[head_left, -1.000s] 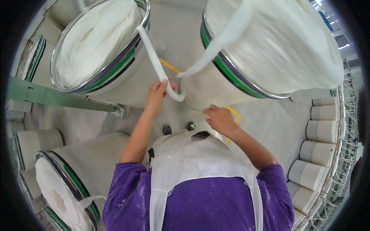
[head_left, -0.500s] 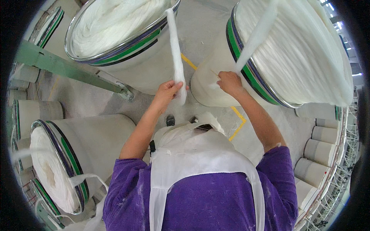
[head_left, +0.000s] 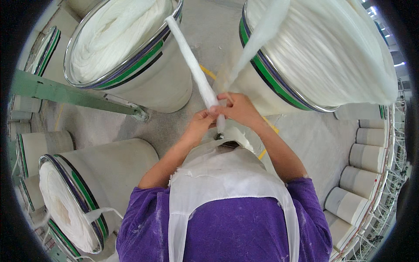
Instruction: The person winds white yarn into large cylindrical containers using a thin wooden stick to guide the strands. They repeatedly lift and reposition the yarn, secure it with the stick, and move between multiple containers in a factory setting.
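From the rim of the far-left can (head_left: 144,83), a thick white fibre sliver (head_left: 190,59) runs down to my hands. My left hand (head_left: 200,127) is closed round this sliver near its lower end, and a short tail hangs below the fingers. Right against it, my right hand (head_left: 239,110) has its fingers bent and pinched at the same spot. A second sliver (head_left: 257,41) comes down over the rim of the far-right can (head_left: 270,81) toward my right hand; it thins and blurs, and its lower end cannot be made out.
Coiled sliver fills both far cans. Another full can (head_left: 118,168) lies tilted in view at the left, a loose strand over its rim. A green metal beam (head_left: 78,96) crosses at the left. Several smaller cans (head_left: 366,157) line the right side. Yellow lines (head_left: 270,124) mark the floor.
My right hand has moved left and down from the far-right can to meet my left hand. The left hand has come lower and slightly right, pulling its sliver aslant.
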Available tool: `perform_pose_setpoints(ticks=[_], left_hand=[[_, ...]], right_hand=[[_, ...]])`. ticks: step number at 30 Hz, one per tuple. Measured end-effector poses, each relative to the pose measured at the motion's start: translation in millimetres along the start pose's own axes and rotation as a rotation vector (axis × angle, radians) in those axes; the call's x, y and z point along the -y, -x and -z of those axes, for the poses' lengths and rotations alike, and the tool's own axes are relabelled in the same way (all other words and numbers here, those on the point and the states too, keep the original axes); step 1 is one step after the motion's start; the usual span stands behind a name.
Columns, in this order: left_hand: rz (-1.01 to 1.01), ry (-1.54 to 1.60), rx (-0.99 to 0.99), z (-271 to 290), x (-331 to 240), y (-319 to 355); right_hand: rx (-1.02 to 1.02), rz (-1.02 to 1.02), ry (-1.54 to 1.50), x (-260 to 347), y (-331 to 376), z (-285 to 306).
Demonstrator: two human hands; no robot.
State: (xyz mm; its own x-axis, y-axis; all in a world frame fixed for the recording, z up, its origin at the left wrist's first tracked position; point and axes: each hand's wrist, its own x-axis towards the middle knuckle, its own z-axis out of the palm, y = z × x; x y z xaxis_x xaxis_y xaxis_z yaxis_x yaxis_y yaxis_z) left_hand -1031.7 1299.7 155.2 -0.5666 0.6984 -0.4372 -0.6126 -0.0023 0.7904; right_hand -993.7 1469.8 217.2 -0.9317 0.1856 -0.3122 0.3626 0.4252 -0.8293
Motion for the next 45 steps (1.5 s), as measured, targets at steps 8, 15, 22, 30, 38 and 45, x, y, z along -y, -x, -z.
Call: perform_pose_setpoints(ticks=[8, 15, 22, 30, 38, 45], left_hand=[[-0.053, -0.503, -0.022, 55.5, -60.6, -15.9], [-0.145, 0.164, 0.092, 18.9, -89.1, -56.0], [-0.133, 0.11, -0.118, 15.7, -90.5, -37.0], [-0.13, 0.179, -0.056, 27.8, -85.1, -27.2], [-0.132, 0.139, -0.123, 39.6, -78.4, -23.1], [-0.239, 0.126, -0.289, 46.7, -74.3, -17.9]], right_hand=[[0.171, -0.129, -0.295, -22.3, 2.3, -6.0], [0.124, -0.098, -0.37, -23.2, 0.9, -13.5], [0.435, -0.162, 0.25, -126.8, 39.7, 11.1], [0.083, -0.449, 0.454, -252.2, 109.5, -52.8], [0.258, -0.241, 0.526, -161.4, 75.5, 16.1], [-0.102, 0.428, 1.055, -47.2, -32.6, -11.8]])
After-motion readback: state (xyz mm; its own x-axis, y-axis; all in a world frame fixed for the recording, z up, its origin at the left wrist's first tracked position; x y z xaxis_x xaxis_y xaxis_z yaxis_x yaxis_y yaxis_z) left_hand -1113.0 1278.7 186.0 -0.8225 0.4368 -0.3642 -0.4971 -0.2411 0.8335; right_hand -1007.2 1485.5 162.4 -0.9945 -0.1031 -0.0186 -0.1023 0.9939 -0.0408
